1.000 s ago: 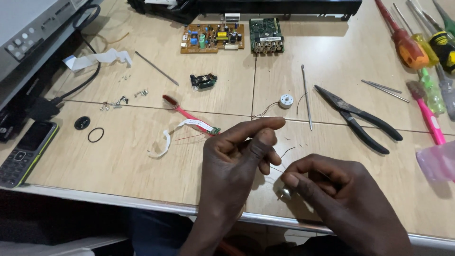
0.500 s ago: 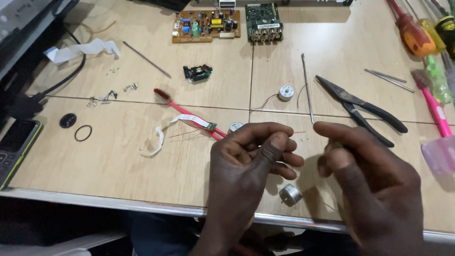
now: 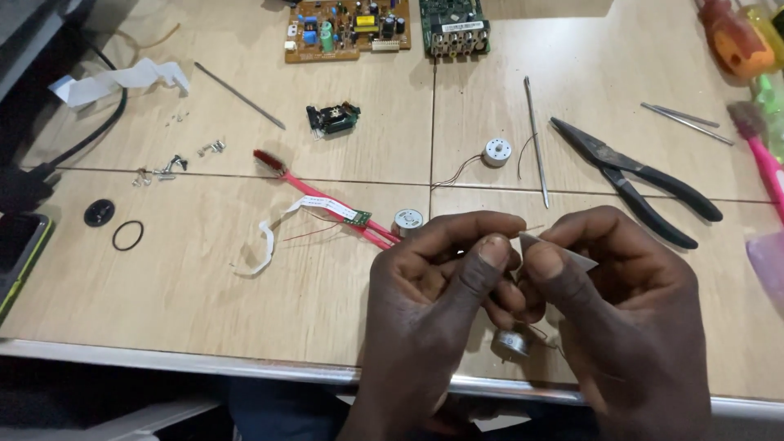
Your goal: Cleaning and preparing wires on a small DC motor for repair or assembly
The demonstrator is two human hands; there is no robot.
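Observation:
My left hand [image 3: 433,286] and my right hand [image 3: 629,302] meet fingertip to fingertip above the table's near edge. The left thumb and forefinger pinch a thin wire that runs up from a small silver motor [image 3: 510,343] lying below the hands. Pinched in my right thumb and forefinger is a small pale grey strip [image 3: 567,255], held against the left fingertips. Where the wire ends is hidden by the fingers.
Two more round motors [image 3: 496,151] [image 3: 408,220], a red brush [image 3: 327,200], a white ribbon cable [image 3: 265,237], black pliers [image 3: 637,184] and a metal rod [image 3: 535,139] lie beyond the hands. Circuit boards [image 3: 343,28] sit at the back, screws [image 3: 171,163] and a black ring [image 3: 127,235] at left.
My hands were apart half a second ago with the motor lying between them; now they have closed together, and the right fingers hold the grey strip.

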